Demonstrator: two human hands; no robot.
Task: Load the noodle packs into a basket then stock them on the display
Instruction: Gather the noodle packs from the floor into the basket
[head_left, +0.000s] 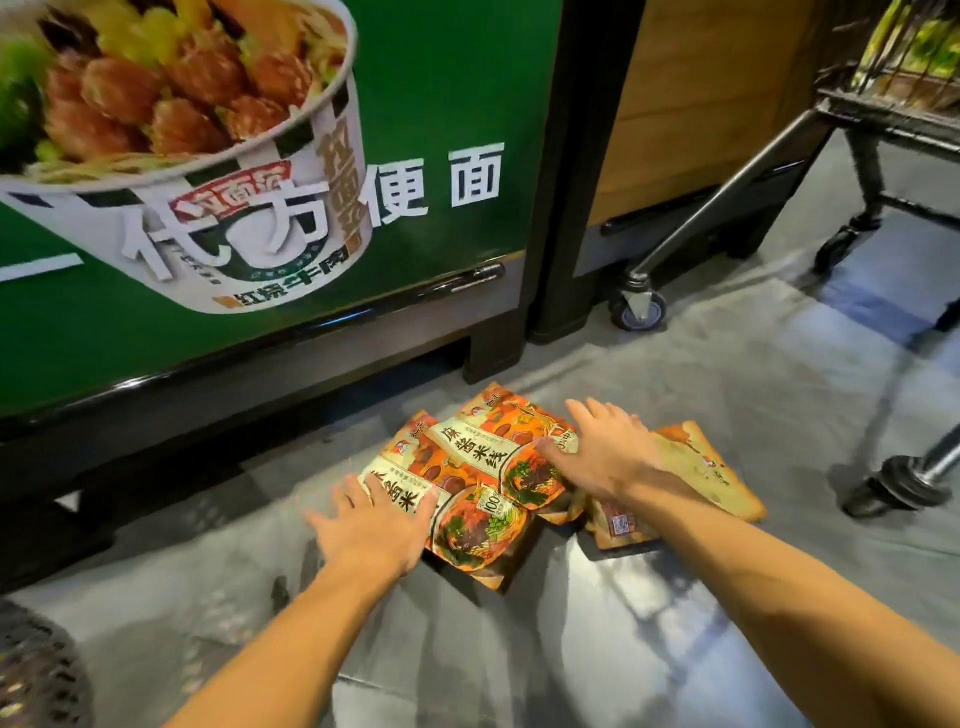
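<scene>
Lying on the grey floor (727, 415) are orange noodle packs (498, 467), piled w/ edges overlapping, right by the foot of a green display (441, 104). One more pack (696, 467) sits tilted at the right of the pile. Left hand (374, 525) rests flat on the near pack, fingers spread apart, not closed on it. Right hand (608, 452) lies flat over the top pack & the right one, fingers spread too. A cart (779, 171) on wheels stands far right; what's in it is too blurry to tell. Bare floor shows between pile & cart, also near the arms.
</scene>
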